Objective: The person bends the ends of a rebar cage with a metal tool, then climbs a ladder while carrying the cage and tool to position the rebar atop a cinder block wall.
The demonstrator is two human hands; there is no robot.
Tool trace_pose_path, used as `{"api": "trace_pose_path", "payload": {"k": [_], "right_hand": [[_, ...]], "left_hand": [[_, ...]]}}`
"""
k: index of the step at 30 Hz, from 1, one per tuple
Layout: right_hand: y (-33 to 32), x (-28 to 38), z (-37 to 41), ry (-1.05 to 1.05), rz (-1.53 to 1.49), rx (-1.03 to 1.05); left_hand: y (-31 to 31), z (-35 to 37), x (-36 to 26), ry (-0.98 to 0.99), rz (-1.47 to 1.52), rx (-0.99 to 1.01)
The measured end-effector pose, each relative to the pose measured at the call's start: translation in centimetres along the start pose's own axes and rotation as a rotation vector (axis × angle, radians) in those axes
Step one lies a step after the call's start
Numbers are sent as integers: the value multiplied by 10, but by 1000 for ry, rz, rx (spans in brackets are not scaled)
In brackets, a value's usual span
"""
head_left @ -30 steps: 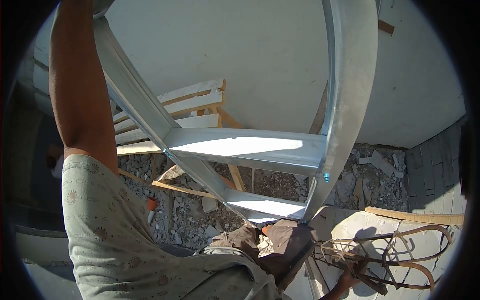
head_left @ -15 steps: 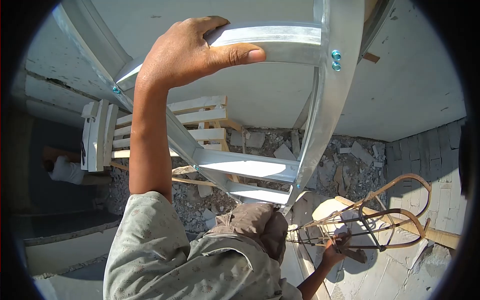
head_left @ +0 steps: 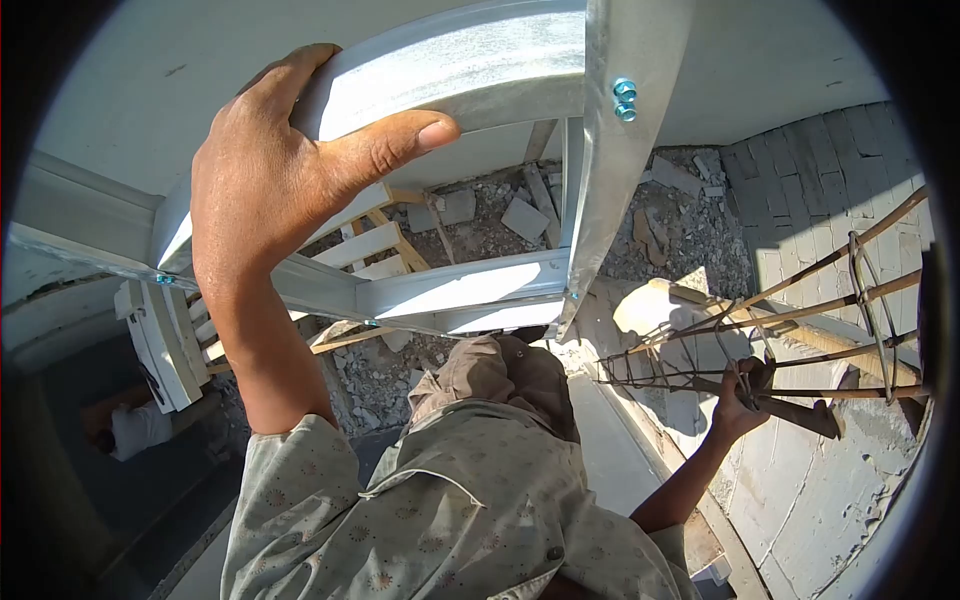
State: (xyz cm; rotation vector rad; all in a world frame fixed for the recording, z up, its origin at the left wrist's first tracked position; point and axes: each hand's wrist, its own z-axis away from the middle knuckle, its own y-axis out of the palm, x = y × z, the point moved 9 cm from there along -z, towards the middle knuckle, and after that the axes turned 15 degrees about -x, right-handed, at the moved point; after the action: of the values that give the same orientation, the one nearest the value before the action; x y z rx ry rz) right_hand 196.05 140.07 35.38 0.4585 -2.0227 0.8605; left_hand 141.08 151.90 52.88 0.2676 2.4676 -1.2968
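Observation:
My left hand (head_left: 255, 180) is closed over an upper rung (head_left: 470, 65) of a metal ladder, its thumb lying along the near side and its other fingers mostly hidden behind. Teal bolts fasten that rung to the side rail (head_left: 630, 130). Low on the right, my right hand (head_left: 742, 400) is wrapped round a long cage of rusty steel rebar (head_left: 800, 350) with bent ties. A dark flat-ended bar (head_left: 805, 415) sticks out past the fist; I cannot tell what it is. Lower rungs (head_left: 470, 285) show beneath my left hand.
Rubble (head_left: 490, 215) and broken slabs cover the ground below. White-painted wooden slats (head_left: 360, 245) stand behind the ladder. A block wall (head_left: 820, 170) rises at the right, over a pale concrete surface (head_left: 790, 500). Another person (head_left: 135, 430) is in the shade at the far left.
The ladder rung and my left hand now appear larger and further left. My right hand and the rebar cage have shifted up and right, and the cage's near end now runs out of view.

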Motion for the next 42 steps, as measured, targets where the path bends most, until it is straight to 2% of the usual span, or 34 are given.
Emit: {"api": "trace_pose_path", "payload": {"k": [3,5,7,9,11,12,14,16,19,21,23,24,27,28,29,30,32,33,34,36,37,38,39,42], "right_hand": [[-15,39,-11,-11,50,-132],[-12,76,-21,-124,7,-79],[-21,89,-35,-133,20,-99],[-17,130,-49,-146,-55,-193],[-33,114,-68,-97,-72,-293],[-42,103,-82,-75,-57,-328],[-40,110,-99,-44,6,-306],[-25,117,-108,-62,-59,-290],[-9,117,-120,-84,-106,-282],[4,114,-126,-78,-71,-257],[12,99,-131,9,37,-328],[28,115,-138,-172,-38,-259],[55,150,-138,-342,96,-289],[62,144,-145,-248,59,-156],[69,151,-147,-289,100,-116],[66,146,-151,-227,111,-133],[65,142,-161,-117,106,-154],[65,143,-166,-86,80,-112],[68,160,-167,82,11,-84],[64,181,-172,153,-75,-109],[57,195,-176,-8,166,-103],[52,234,-180,-155,164,-109],[48,247,-183,-174,123,-101],[47,271,-196,-61,23,-37]], "left_hand": [[1,-1,-1,6,-10,0],[0,-1,-4,4,-9,18],[-1,-3,-7,-5,-1,37],[-2,-3,-9,59,-35,39],[-3,-4,-13,115,-77,46],[-1,-4,-9,65,-75,105],[2,-7,-9,108,14,194],[4,-10,-7,168,121,238],[5,-7,0,118,145,277],[-2,-8,-4,136,169,235],[-6,-10,-6,134,156,214],[-3,-13,-2,118,137,223],[-3,-13,-1,103,81,292],[-2,-12,2,21,15,388],[-4,-14,-1,41,-16,379],[-6,-14,-5,107,-34,354],[-6,-18,-4,-63,-21,484],[-6,-19,-5,-44,-15,483],[-10,-21,-6,-76,-2,490],[-7,-14,-1,-74,-40,513],[-5,-12,2,-40,-51,510],[0,-8,5,-38,-68,556],[-4,-10,2,-94,-56,607],[0,0,6,-138,-70,668]]}}
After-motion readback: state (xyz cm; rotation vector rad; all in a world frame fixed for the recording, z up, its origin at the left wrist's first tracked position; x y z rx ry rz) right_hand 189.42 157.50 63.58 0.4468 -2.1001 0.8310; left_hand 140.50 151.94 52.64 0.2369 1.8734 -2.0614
